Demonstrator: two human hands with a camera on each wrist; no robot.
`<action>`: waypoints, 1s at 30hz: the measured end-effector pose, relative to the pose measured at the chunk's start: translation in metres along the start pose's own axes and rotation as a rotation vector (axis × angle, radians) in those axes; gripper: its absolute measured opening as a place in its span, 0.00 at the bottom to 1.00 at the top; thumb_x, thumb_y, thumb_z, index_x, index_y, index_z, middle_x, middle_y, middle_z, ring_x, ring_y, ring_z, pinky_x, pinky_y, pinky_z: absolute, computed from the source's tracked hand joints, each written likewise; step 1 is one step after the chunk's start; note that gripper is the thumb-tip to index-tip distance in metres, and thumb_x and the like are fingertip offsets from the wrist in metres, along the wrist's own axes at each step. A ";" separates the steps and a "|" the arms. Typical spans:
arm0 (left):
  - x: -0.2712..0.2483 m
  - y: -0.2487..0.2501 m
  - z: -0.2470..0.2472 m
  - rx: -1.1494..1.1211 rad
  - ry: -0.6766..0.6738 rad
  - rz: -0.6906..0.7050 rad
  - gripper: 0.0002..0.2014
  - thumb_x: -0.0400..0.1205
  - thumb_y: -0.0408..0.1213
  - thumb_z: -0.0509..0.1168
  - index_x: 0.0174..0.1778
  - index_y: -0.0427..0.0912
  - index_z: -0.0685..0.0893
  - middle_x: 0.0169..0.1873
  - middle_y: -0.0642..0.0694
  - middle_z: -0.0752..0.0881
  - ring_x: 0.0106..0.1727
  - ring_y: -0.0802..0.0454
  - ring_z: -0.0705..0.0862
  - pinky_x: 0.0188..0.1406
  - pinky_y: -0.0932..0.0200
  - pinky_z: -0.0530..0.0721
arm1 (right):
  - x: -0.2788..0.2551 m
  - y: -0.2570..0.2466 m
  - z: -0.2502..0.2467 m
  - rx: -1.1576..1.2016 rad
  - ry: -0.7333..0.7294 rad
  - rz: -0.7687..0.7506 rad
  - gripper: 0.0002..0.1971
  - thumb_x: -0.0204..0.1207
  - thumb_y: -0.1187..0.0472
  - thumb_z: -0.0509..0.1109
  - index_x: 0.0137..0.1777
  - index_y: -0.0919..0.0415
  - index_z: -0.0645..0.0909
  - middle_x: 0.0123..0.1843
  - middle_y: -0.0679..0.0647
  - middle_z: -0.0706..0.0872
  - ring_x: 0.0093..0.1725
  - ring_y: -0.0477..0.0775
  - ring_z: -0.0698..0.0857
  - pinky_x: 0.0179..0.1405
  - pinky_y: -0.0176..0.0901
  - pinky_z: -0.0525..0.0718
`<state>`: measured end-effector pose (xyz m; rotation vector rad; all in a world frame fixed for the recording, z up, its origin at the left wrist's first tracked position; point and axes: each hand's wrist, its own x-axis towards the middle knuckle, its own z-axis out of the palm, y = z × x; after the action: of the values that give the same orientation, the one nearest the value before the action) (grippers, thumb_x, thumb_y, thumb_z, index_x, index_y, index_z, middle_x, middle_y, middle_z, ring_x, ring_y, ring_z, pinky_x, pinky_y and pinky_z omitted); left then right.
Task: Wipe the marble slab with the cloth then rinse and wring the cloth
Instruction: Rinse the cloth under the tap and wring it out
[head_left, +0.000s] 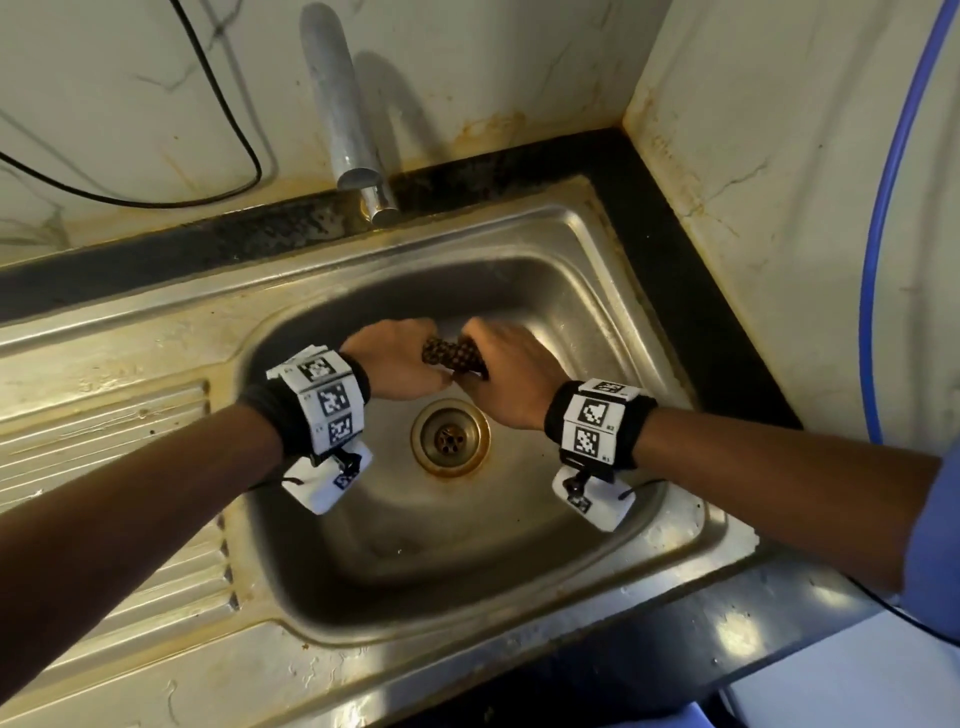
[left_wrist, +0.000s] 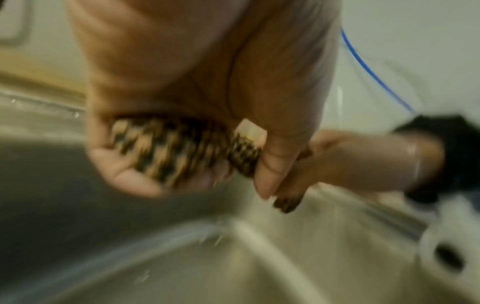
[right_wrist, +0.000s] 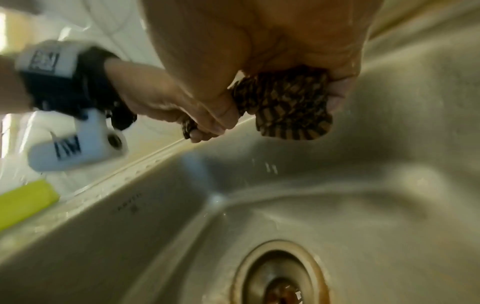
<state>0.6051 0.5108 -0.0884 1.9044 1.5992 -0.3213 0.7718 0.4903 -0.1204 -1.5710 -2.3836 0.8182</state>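
Cloth: we see the brown-and-black patterned cloth twisted into a tight roll, held above the sink basin.
Left hand: the left hand has its fingers curled round one end.
Right hand: the right hand grips the other end, fingers wrapped tight.
Axis: the roll runs left to right, roughly level, between both fists.
Sink: we see only the drain and some water droplets inside.
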 end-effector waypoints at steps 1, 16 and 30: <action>-0.003 0.001 -0.004 -0.156 -0.140 0.009 0.11 0.80 0.49 0.65 0.53 0.48 0.79 0.46 0.47 0.83 0.46 0.48 0.83 0.47 0.50 0.82 | 0.000 0.002 0.000 -0.105 0.031 -0.065 0.16 0.74 0.51 0.69 0.58 0.55 0.73 0.51 0.56 0.82 0.48 0.60 0.80 0.44 0.53 0.79; -0.027 -0.001 0.003 -1.430 -0.555 -0.077 0.09 0.82 0.36 0.65 0.57 0.44 0.74 0.39 0.40 0.86 0.44 0.41 0.88 0.41 0.43 0.90 | 0.032 0.005 -0.057 -0.676 0.199 -0.728 0.16 0.70 0.65 0.70 0.59 0.55 0.81 0.50 0.62 0.81 0.46 0.62 0.79 0.40 0.52 0.78; 0.010 -0.012 0.015 0.315 0.211 0.043 0.14 0.76 0.53 0.58 0.41 0.50 0.84 0.36 0.48 0.85 0.37 0.45 0.83 0.36 0.55 0.77 | 0.019 -0.028 -0.020 0.006 -0.304 0.147 0.09 0.69 0.57 0.67 0.30 0.59 0.78 0.26 0.51 0.79 0.28 0.56 0.80 0.27 0.41 0.71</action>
<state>0.5988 0.5104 -0.1090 2.2722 1.7208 -0.3833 0.7498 0.5055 -0.0920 -1.7466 -2.4815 1.1691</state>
